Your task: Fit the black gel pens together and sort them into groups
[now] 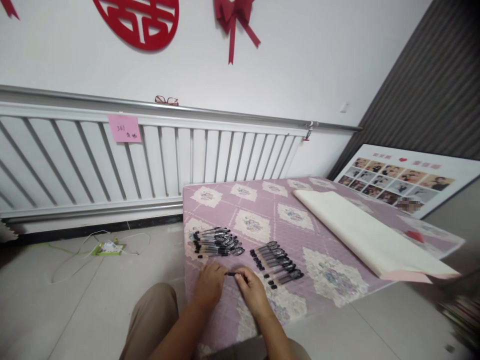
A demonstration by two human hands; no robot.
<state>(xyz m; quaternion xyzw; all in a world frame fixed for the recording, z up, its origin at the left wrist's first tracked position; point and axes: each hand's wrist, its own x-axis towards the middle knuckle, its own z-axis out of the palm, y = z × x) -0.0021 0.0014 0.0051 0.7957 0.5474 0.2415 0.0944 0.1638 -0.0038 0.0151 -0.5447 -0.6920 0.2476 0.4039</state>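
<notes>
A slim black pen (231, 274) spans the gap between my two hands, low over the near edge of the table. The fingers of my left hand (210, 284) are closed at its left end. My right hand (251, 291) pinches the other end between thumb and fingers. Most of the pen is hidden in the hands. Just beyond my left hand lies a pile of pens (215, 242) with clear barrels and black ends, roughly side by side. To the right of my right hand, a slanted row of similar pens (275, 261) is spread on the cloth.
A purple patterned cloth (255, 225) covers the table. A large cream folded sheet (348, 230) lies at the right, with a small red item (414, 236) beyond it. A photo board (405, 175) leans behind. A radiator (210, 155) lines the wall; a power strip (109, 248) is on the floor.
</notes>
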